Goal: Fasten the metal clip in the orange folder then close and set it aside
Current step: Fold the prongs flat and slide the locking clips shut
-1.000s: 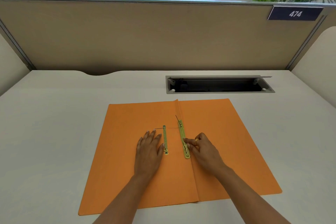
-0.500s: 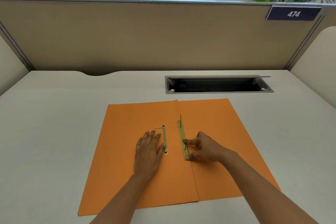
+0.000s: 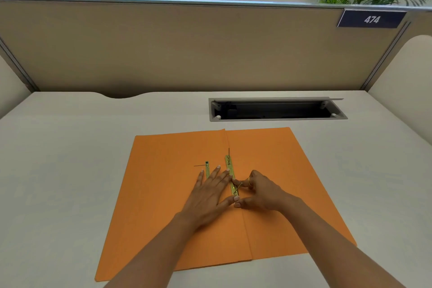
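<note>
Since a second ago the left hand (image 3: 211,190) has slid right across the orange folder (image 3: 163,206), off the spot beside the short brass strip (image 3: 207,169) and over to the long metal clip (image 3: 231,174) at the spine. It lies flat, fingers spread and extended, covering the near end of the short strip; fingertips touch the clip's left edge, thumb tip rests at the clip's near end. Nothing gripped.

Right hand (image 3: 260,190) sits just right of the clip, fingers curled in, forefinger and thumb pinched close at the clip's near part, where a thin prong (image 3: 239,187) tilts up between them. Whether the fingers actually clamp the prong cannot be told. Ring on one finger.

Folder lies open and flat on the white table (image 3: 58,159), centre, spine running away from the viewer. A second thin prong (image 3: 228,152) stands upright at the clip's far end. Open cable tray (image 3: 275,110) recessed in the table beyond the folder, apart from it.
</note>
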`<state>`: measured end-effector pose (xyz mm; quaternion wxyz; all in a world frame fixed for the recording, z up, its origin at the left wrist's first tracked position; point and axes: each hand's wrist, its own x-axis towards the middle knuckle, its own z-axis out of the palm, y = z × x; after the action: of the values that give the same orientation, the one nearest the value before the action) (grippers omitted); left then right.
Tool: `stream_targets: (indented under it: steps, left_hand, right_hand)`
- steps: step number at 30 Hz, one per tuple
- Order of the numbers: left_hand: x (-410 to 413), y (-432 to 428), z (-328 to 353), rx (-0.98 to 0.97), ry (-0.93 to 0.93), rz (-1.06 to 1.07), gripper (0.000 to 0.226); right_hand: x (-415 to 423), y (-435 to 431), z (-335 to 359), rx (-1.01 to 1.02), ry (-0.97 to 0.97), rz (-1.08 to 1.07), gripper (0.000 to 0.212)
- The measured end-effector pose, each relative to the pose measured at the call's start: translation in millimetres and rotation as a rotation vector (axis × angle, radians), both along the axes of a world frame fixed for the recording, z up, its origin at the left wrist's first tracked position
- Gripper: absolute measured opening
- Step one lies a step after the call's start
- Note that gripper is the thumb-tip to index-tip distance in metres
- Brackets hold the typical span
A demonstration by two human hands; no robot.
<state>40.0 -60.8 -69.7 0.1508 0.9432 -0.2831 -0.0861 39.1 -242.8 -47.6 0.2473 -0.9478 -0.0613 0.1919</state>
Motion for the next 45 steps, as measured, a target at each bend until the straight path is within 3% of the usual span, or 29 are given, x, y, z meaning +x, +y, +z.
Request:
stream_targets:
  steps: [10,14,18,26,31,45]
  left_hand:
    - [-4,-7,-1,0.085,-0.086,0.005,0.105]
    - [-3,-7,2,0.108,-0.107,-0.019,0.108]
    - [-1,-8,3,0.118,-0.13,-0.052,0.114]
    - [-2,-8,4,0.07,-0.09,-0.054,0.115]
    - [-2,-8,4,0.052,-0.083,-0.049,0.113]
    - [-2,-8,2,-0.002,-0.055,-0.045,0.11]
  right_hand:
    - [-11,2,-3,-0.044,-0.128,0.008,0.06]
    - [-12,-6,-2,0.114,-0.099,-0.002,0.053]
    - [4,-17,5,0.334,0.03,-0.106,0.025]
    - [47,16,4,0.371,-0.184,-0.313,0.032]
    - [57,30,1,0.386,-0.245,-0.358,0.017]
    - [69,20,-8,0.401,-0.194,-0.527,0.017]
